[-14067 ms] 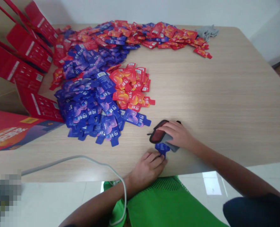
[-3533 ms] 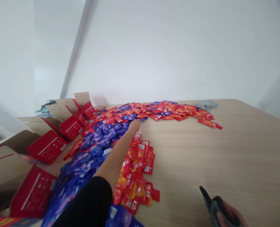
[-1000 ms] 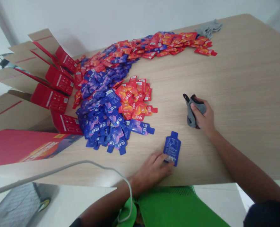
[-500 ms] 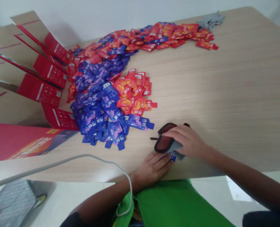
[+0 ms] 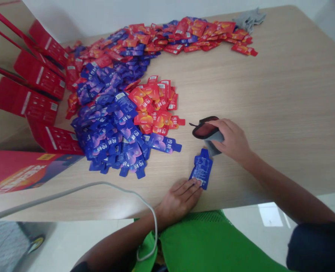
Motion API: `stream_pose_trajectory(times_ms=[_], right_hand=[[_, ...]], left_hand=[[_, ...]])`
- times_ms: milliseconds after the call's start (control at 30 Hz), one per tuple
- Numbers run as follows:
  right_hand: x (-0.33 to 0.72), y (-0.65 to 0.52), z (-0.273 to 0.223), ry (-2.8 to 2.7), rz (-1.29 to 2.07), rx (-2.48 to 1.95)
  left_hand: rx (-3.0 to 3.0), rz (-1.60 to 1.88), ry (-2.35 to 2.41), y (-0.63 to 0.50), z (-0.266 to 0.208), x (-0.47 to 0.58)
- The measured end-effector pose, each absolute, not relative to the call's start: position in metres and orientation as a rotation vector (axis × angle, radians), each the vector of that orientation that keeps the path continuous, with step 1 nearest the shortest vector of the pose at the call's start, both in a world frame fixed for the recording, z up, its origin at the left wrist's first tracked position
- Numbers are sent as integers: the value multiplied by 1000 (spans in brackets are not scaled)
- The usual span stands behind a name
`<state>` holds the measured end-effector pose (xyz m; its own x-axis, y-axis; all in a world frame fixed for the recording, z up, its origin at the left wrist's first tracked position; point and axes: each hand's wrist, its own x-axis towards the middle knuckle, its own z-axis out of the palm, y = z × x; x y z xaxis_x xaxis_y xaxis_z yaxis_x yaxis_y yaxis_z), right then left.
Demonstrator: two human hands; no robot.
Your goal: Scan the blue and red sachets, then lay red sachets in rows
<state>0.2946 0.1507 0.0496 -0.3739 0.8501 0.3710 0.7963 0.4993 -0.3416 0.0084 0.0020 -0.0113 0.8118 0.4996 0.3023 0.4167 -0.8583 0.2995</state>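
On your left stand red boxes, then a heap of blue packets with red packets beside it. Your left hand lies flat, fingers close together on the lower end of a single blue packet on the table. Your right hand grips a grey, black-edged cloth near that packet's neck; whether they touch, I cannot tell.

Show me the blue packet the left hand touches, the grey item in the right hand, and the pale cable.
Blue packet [image 5: 202, 167]: head view, middle of its printed face.
Grey item [image 5: 205, 130]: head view, its dark reddish part.
Pale cable [image 5: 102, 183]: head view, top of its arch.
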Motion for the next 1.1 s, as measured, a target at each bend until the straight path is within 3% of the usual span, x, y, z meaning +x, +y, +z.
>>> stream_pose_trajectory(times_ms=[233, 467, 700, 833, 967, 1100], right_hand=[[253, 61, 36, -2606, 416, -955], [266, 107, 9, -2614, 322, -1163], [295, 143, 50, -2337, 92, -1412], [277, 92, 66, -2303, 251, -1234], [251, 50, 40, -2599, 466, -1057], [255, 65, 13, -2608, 474, -1114]], left_hand=[[2696, 462, 774, 1, -7, 10], [2699, 546, 719, 0, -11, 10], [2695, 590, 755, 1, -12, 12], [2692, 582, 762, 1, -7, 14], [2638, 456, 856, -1, -7, 14], [2672, 554, 796, 0, -7, 14]])
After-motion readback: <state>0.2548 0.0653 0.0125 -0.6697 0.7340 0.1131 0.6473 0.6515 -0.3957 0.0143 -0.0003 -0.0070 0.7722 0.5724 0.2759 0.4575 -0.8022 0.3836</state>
